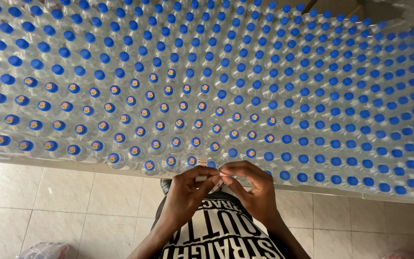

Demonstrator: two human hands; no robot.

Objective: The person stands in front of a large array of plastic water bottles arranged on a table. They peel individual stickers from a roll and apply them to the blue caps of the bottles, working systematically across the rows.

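Observation:
A wide table carries several rows of clear plastic bottles [245, 86] with blue caps. Many caps on the left and near side carry small round stickers [140, 131]; those to the right are plain blue. My left hand [188, 187] and my right hand [250, 184] meet just below the table's near edge. Between their fingertips they pinch a small white sticker strip [212, 176], next to a capped bottle [211, 164] in the front row.
The table's near edge [49, 160] runs across the view. Beige floor tiles [73, 206] lie below it. A crumpled clear plastic bag [44, 250] rests on the floor at the lower left. My black shirt with white print [216, 235] fills the bottom centre.

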